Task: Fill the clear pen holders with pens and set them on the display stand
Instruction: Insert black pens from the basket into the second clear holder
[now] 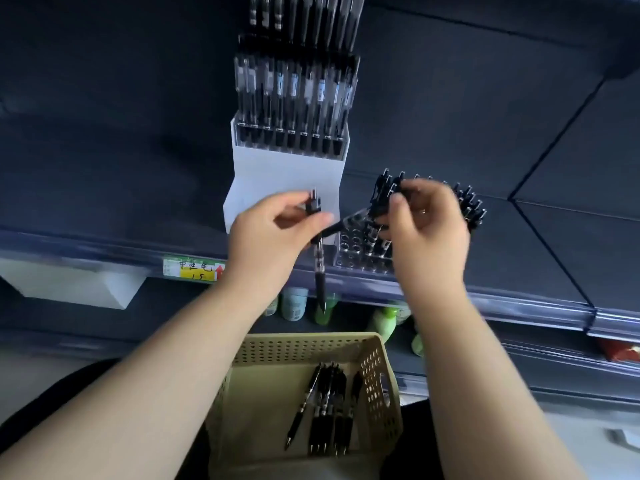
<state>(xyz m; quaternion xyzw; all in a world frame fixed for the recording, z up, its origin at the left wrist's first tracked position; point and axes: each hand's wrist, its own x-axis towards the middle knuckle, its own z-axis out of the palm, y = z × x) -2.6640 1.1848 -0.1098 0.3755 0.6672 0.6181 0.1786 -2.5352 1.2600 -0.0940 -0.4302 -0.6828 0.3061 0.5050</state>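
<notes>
Head view. The left hand (273, 237), its fingers (294, 200) curled round a black pen (319, 271) held upright with the tip hanging below the shelf edge, was raised in front of the white display stand (277, 181); whether it gripped a second pen could not be told. The right hand (429, 226) pinched a slanted pen (341, 225) between thumb and fingertips over the clear pen holder (349, 252), which stood on the dark shelf (519, 254) just beside the stand. The right part of this holder already carried standing pens (467, 206), while several holes on its left remained open. On the stand, a filled holder (294, 133) occupied a higher tier and another row of pens showed above it; the lowest step was bare. Below the hands, a beige basket (301, 348) still contained loose pens (325, 410). Judged from this arrangement, the task was well past its midpoint: at least one holder was filled and placed, the present one was roughly half to two-thirds full, and its remaining holes and its transfer to the stand were outstanding.
</notes>
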